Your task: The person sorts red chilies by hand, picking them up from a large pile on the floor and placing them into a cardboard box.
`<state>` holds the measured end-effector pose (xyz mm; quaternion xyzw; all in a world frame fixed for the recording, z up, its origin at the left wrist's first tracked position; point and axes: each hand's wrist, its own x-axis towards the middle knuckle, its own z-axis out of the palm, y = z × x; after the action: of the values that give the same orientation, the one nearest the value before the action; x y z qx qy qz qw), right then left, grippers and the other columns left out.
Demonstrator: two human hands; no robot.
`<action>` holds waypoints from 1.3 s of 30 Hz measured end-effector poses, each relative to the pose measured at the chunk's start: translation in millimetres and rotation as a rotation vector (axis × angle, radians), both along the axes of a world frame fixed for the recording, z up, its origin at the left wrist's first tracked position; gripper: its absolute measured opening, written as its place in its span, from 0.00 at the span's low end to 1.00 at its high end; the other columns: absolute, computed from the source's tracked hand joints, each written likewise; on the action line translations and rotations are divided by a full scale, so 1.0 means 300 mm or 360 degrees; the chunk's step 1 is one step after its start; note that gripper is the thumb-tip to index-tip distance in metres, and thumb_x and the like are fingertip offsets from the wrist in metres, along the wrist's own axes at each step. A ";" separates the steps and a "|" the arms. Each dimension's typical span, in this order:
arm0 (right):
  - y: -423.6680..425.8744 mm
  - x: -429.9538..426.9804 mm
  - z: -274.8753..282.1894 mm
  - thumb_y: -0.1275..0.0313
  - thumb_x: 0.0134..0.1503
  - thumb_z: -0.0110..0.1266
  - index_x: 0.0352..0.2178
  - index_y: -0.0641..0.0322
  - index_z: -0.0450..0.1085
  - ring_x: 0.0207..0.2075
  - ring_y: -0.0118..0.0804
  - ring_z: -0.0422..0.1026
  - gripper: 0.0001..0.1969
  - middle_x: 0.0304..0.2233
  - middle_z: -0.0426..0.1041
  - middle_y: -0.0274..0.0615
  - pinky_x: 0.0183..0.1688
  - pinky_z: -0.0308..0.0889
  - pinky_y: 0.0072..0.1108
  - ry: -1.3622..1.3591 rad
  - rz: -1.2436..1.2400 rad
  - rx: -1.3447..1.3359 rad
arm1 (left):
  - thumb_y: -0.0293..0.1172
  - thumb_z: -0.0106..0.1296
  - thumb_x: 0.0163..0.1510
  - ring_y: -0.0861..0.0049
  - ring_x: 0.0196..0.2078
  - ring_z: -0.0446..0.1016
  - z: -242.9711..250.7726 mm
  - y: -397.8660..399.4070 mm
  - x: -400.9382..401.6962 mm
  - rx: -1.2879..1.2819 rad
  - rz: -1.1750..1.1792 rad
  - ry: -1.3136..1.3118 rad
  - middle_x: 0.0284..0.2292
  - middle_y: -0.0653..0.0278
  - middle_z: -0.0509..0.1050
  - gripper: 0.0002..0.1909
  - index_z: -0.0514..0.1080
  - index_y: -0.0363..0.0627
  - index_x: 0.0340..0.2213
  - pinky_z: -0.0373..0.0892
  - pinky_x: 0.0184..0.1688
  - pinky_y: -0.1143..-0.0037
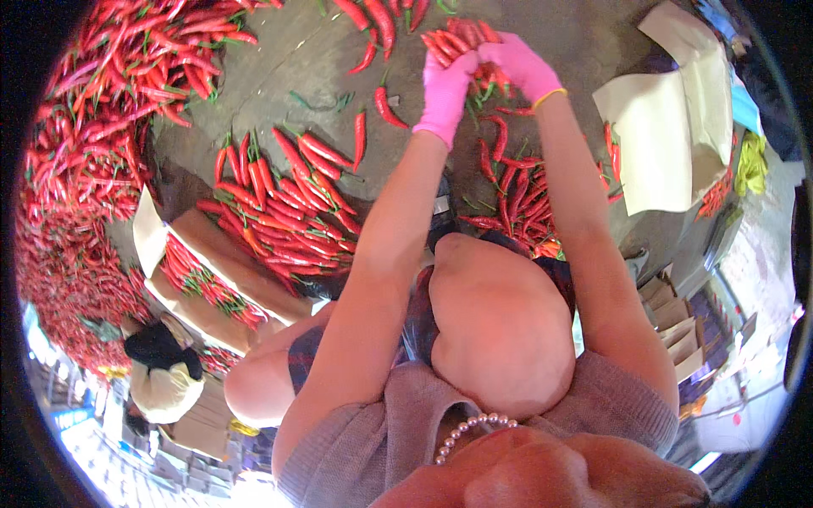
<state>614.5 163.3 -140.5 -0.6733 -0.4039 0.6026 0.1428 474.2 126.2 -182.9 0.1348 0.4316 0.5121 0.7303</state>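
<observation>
My left hand (pixel 443 98), in a pink knit glove, is closed around the near side of a bundle of red chili peppers (pixel 458 39). My right hand (pixel 519 68), gloved in pink with a yellow cuff edge, grips the same bundle from the right. The peppers' tips point up and away, and some green stems hang below my hands. Beneath my forearms, loose chilies (pixel 524 197) lie on the concrete floor (pixel 267 82). A larger spread of chilies (pixel 292 222) lies to the left of my left arm.
A big heap of chilies (pixel 82 171) fills the left side. A paper-lined cardboard box (pixel 238 257) holds rows of chilies (pixel 203 279). Another lined box (pixel 660 140) stands at right, near a partly visible person (pixel 765 95). Another person (pixel 165 387) is at lower left.
</observation>
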 end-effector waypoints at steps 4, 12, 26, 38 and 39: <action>-0.042 -0.006 -0.049 0.71 0.47 0.55 0.50 0.66 0.66 0.40 0.33 0.72 0.26 0.38 0.74 0.40 0.42 0.69 0.25 0.0597 -0.0239 0.0034 | 0.19 0.56 0.47 0.76 0.40 0.73 -0.009 -0.045 0.005 -0.0145 0.0295 0.0032 0.38 0.66 0.72 0.30 0.59 0.43 0.51 0.70 0.44 0.73; -0.104 -0.032 -0.068 0.76 0.47 0.57 0.56 0.67 0.58 0.50 0.36 0.70 0.33 0.51 0.69 0.43 0.50 0.68 0.26 0.0756 -0.0457 -0.0356 | 0.24 0.56 0.50 0.75 0.41 0.73 0.012 -0.033 -0.133 -0.0118 -0.0360 -0.0043 0.40 0.64 0.75 0.21 0.68 0.39 0.46 0.69 0.45 0.73; -0.045 -0.777 0.043 0.60 0.44 0.55 0.52 0.62 0.61 0.46 0.47 0.71 0.33 0.46 0.71 0.52 0.48 0.65 0.31 -0.0010 0.2095 -0.0167 | 0.38 0.47 0.58 0.74 0.43 0.72 0.025 -0.546 -0.497 -0.0557 0.1013 -0.0654 0.40 0.68 0.74 0.12 0.70 0.49 0.42 0.66 0.46 0.70; -0.196 -0.755 0.026 0.70 0.48 0.59 0.59 0.65 0.53 0.45 0.27 0.69 0.37 0.49 0.69 0.41 0.48 0.66 0.21 0.0638 0.1356 0.0089 | 0.30 0.51 0.56 0.76 0.44 0.71 0.114 -0.606 -0.559 -0.0268 0.1032 -0.0457 0.42 0.66 0.72 0.17 0.66 0.44 0.47 0.66 0.48 0.70; -0.184 -0.790 -0.020 0.70 0.48 0.59 0.58 0.65 0.54 0.44 0.27 0.69 0.36 0.48 0.70 0.41 0.49 0.65 0.21 0.0699 0.1348 0.0213 | 0.30 0.51 0.56 0.76 0.44 0.71 0.136 -0.581 -0.579 -0.0272 0.1084 -0.0457 0.42 0.66 0.72 0.17 0.66 0.44 0.48 0.66 0.48 0.70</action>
<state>377.6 108.2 -146.4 -0.2957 -0.6407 0.7085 0.0098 300.4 -48.2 -142.0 -0.1509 0.3859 0.7014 0.5800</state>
